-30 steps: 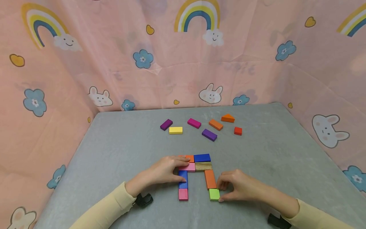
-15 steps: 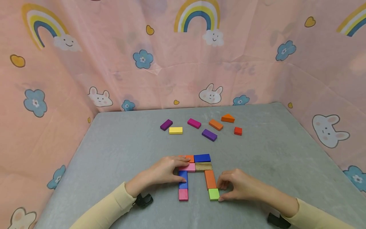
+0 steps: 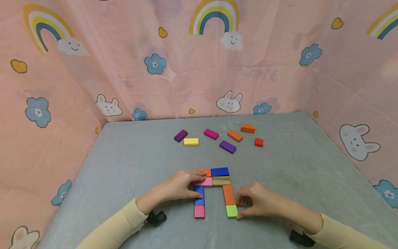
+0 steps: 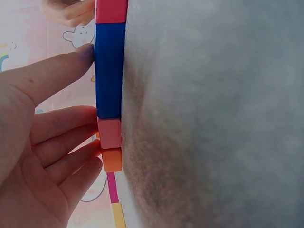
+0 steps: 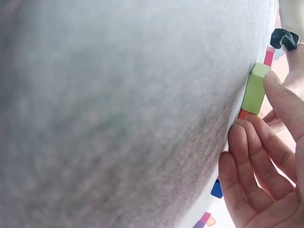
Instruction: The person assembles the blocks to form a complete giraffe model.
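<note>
My left hand [image 3: 178, 185] rests on the left part of a flat block layout, fingers over the pink block [image 3: 207, 182] and the orange block [image 3: 206, 172] beyond it. Its thumb touches the long blue block [image 3: 199, 195]. At the layout's right leg, the thumb of my right hand [image 3: 259, 201] touches the right side of the light green block [image 3: 231, 211]. The bent fingers are beside the orange block [image 3: 228, 195]. In the right wrist view the thumb lies against the green block [image 5: 255, 90], and nothing is gripped. A deep pink block [image 3: 199, 212] ends the left leg.
A blue block [image 3: 219, 172] and a wood-grain block [image 3: 221, 180] complete the layout's upper right. Farther back lie several loose blocks, among them a yellow one [image 3: 191, 141], a purple one [image 3: 228, 147], an orange triangle [image 3: 247, 128] and a red one [image 3: 259, 142].
The light green block has slid slightly left, lining up more closely under the orange block, and my right hand has shifted left with it. My left hand has stayed still.
</note>
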Available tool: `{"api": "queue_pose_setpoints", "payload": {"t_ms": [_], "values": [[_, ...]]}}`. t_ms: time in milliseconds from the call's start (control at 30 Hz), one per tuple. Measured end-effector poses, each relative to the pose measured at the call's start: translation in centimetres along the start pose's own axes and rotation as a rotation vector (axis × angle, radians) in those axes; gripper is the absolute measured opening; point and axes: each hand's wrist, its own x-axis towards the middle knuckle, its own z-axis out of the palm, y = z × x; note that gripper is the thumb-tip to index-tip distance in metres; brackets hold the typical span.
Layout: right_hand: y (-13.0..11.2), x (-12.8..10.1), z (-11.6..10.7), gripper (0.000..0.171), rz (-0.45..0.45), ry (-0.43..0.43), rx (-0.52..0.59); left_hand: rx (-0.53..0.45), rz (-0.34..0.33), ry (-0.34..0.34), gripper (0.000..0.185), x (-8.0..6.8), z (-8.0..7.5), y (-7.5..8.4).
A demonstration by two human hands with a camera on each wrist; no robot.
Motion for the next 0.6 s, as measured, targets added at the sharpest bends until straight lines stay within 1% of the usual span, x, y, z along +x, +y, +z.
{"api": "queue_pose_setpoints", "payload": {"t_ms": [167, 267, 367, 433, 500, 600], "values": [[0.1, 0.0, 0.0, 0.024, -0.015, -0.002, 0.002, -0.001, 0.001, -0.002, 0.059, 0.0, 0.0, 0.0], [0.5, 0.0, -0.4, 0.023, -0.052, -0.016, 0.014, -0.003, -0.001, -0.004, 0.059, 0.0, 0.0, 0.0], [1.3, 0.5, -1.3, 0.021, -0.099, -0.009, 0.001, -0.003, 0.001, -0.005, 0.059, 0.1, 0.1, -0.1], [2.2, 1.2, -2.4, 0.022, -0.113, 0.03, -0.037, -0.002, 0.0, -0.007, 0.059, 0.2, 0.1, -0.2], [3.3, 2.0, -3.5, 0.023, -0.114, 0.092, -0.085, 0.001, 0.0, -0.008, 0.058, 0.2, 0.2, -0.2], [5.1, 3.4, -5.1, 0.028, -0.076, 0.183, -0.129, -0.002, -0.007, -0.009, 0.058, 0.1, 0.1, -0.2]]}}
